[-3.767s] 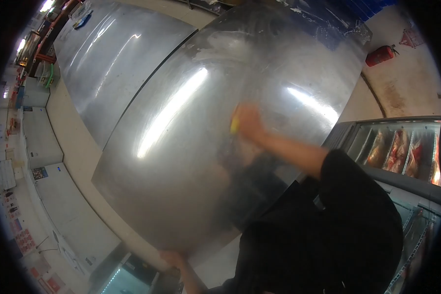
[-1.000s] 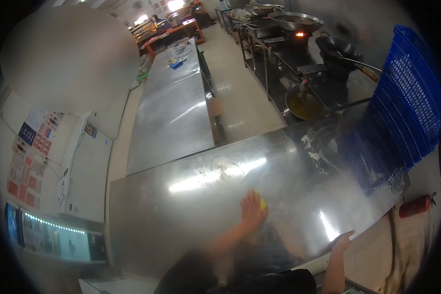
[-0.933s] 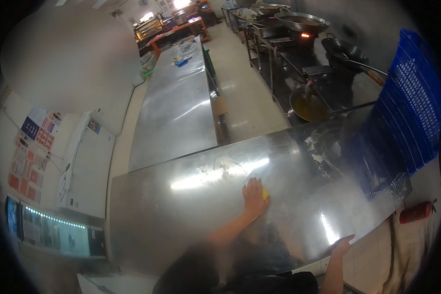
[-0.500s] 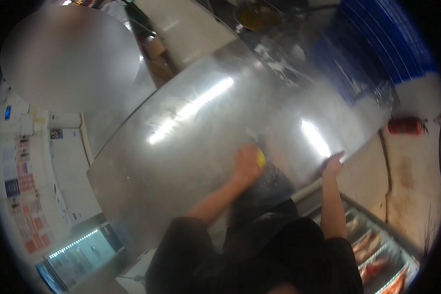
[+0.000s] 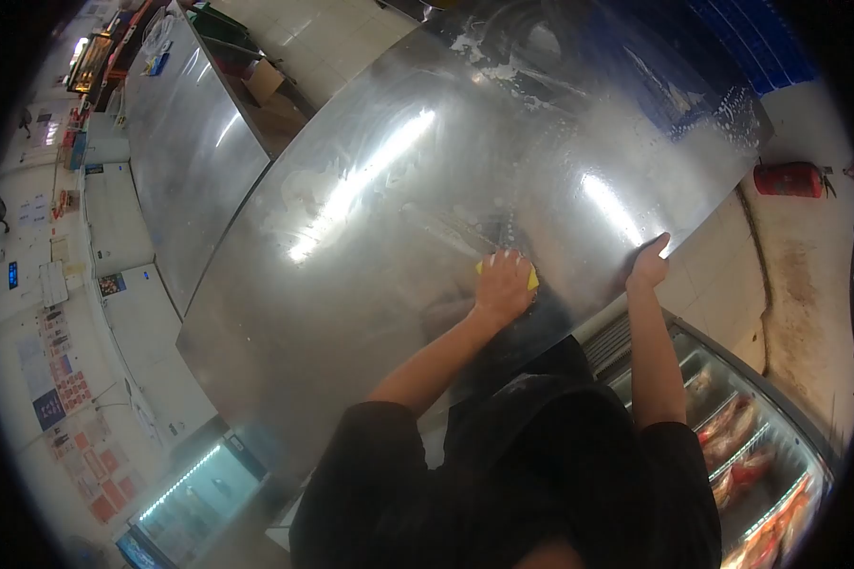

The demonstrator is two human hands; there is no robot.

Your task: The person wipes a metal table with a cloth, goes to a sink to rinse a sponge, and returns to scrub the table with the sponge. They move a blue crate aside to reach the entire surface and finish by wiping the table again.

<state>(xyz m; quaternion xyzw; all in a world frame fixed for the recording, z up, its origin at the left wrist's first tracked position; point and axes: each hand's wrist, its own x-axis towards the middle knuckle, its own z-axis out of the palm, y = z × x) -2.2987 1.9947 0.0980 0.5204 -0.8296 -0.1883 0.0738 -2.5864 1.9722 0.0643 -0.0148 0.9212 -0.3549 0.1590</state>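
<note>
My left hand [image 5: 506, 284] presses a yellow sponge [image 5: 533, 279] onto a shiny steel table [image 5: 351, 313], its fingers curled over the sponge. Wet streaks and patches of suds lie on the metal beyond it. At the table's right edge rests my right hand [image 5: 648, 263], with its fingers stretched out along the edge and no object seen in it. Part of its fingers is turned away from view.
Blue plastic crates [image 5: 754, 43] stand at the far right, near foamy suds [image 5: 731, 114]. A red fire extinguisher [image 5: 789, 180] is beyond the right edge. A lit display case [image 5: 731, 427] with packaged goods stands below right. Another steel counter [image 5: 194, 142] is at left.
The view has tilted, so the table sits higher in it. My left hand has slid the sponge right and slightly toward me. A blurred oval at upper left is gone.
</note>
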